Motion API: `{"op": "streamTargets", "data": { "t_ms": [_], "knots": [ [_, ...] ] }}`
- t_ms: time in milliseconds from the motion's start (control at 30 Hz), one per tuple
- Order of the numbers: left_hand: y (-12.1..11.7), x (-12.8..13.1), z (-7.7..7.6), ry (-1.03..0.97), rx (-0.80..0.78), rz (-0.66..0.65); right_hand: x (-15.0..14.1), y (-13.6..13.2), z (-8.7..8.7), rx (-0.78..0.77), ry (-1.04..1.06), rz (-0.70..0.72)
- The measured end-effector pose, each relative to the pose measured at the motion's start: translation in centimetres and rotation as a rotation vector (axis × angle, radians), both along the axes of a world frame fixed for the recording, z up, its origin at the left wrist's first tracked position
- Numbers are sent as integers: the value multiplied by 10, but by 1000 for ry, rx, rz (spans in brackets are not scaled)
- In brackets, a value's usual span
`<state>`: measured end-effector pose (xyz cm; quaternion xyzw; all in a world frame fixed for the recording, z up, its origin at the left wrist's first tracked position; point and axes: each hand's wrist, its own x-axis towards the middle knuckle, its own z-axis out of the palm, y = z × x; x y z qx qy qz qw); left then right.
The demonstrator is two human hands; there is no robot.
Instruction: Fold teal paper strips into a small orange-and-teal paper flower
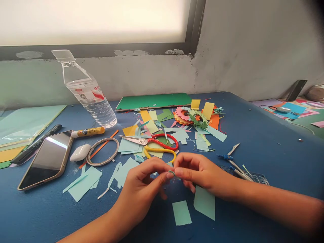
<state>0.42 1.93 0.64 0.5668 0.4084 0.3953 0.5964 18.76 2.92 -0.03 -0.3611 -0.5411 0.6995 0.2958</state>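
Observation:
My left hand (145,189) and my right hand (198,172) meet above the blue table, fingertips pinched together on a tiny piece of green paper (171,172). Most of that piece is hidden by the fingers, so its shape is unclear. Below the hands lies a small light-green paper rectangle (182,213), and a larger light-green sheet (205,204) sits partly under my right hand. Just beyond the fingers rest scissors (162,145) with one red and one yellow handle loop, their blades pointing left.
Paper scraps (129,170) surround the scissors. Ring-shaped folded paper pieces (182,116) lie behind. On the left are a tape roll (90,158), white earbud case (80,153), phone (48,158), glue stick (88,132) and water bottle (88,92). A compass (235,165) lies right.

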Motion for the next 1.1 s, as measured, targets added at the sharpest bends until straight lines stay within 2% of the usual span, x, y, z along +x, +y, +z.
{"op": "streamTargets", "data": {
  "t_ms": [100,200,367,567,733,933,1100],
  "knots": [
    [-1,2,3,10,-35,69,0,-2,2,262,-98,-161],
    [-2,5,2,13,-58,92,-1,-5,2,464,-175,-189],
    [-3,5,0,23,-41,108,-2,-7,2,610,-180,-195],
    [-1,5,2,19,-18,91,-2,-7,3,634,-190,-221],
    [-3,1,3,50,29,70,-5,-13,2,566,-177,-176],
    [-3,-7,0,86,60,-43,-8,-18,1,482,-131,-160],
    [3,-7,0,77,66,-120,-8,-13,-6,414,-84,-122]
  ]
}}
